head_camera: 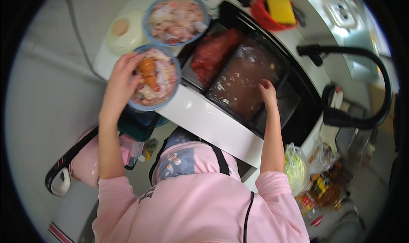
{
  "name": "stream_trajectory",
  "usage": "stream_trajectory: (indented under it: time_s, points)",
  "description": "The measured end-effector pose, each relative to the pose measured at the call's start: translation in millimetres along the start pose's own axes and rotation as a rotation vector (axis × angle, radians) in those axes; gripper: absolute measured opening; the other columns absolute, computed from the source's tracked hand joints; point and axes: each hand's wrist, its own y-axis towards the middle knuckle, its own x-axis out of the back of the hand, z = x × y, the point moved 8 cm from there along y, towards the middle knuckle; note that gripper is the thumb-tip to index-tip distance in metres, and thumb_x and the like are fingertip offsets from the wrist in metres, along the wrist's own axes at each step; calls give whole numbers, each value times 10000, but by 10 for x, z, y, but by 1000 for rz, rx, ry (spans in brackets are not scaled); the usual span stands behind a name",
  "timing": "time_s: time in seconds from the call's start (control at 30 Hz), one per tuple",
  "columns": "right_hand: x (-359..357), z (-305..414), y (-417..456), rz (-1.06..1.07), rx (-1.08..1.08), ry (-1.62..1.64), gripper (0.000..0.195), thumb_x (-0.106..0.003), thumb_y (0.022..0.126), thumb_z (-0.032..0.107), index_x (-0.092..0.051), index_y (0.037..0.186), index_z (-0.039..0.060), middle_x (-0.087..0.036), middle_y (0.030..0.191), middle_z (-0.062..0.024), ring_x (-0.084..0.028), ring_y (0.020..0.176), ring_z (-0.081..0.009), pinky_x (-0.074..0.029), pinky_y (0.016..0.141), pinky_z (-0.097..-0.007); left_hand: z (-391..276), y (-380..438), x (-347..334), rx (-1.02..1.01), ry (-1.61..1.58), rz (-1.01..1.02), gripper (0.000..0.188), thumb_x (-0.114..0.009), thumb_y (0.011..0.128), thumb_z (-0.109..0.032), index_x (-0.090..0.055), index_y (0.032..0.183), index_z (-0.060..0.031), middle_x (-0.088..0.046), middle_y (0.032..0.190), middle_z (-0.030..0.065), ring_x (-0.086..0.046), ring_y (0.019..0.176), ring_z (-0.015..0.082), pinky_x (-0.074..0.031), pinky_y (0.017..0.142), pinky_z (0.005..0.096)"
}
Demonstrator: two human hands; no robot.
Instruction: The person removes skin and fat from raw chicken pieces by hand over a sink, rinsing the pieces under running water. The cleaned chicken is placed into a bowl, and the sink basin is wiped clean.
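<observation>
My left hand (123,78) is over the near blue-rimmed bowl (175,92), which holds raw meat pieces and a brown-orange piece (149,73). Its fingers are spread beside that piece; whether they touch it I cannot tell. My right hand (268,91) hovers over or dips into a basin of murky reddish-brown water (241,80) in the black sink, its fingertips curled and partly blurred. Left of the water, a large piece of red raw meat (215,54) lies in the sink. Beyond the near bowl stands a second blue-rimmed bowl (175,19) of pale raw meat pieces.
A black faucet (380,70) arches at the right. A red basket (260,14) with a yellow sponge (280,10) stands behind the sink. A cream rounded container (124,35) is at the left. Bagged cabbage (295,169) and bottles lie at the right, a pink bin (86,160) below left.
</observation>
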Motion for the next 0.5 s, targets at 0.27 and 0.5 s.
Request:
stream_trajectory:
  time_s: [0.27, 0.5]
  points:
    - [-106, -431, 889, -331, 168, -129, 817, -676, 708, 355, -270, 1397, 185, -283, 1401, -189, -294, 1246, -431, -279, 1028, -487, -1252, 593, -855, -54, -231, 171, 230, -546, 820, -37, -593, 1045, -28, -581, 957, 136, -587, 847, 305, -467, 739, 359]
    - [-562, 369, 1080, -152, 440, -522, 535, -639, 717, 235, -502, 1233, 197, -402, 1320, -119, -343, 1195, -386, -333, 957, -526, -1419, 1319, -3714, -89, -226, 333, 490, -499, 808, -60, -389, 1281, 6, -392, 1300, 217, -428, 1155, 401, -390, 958, 419]
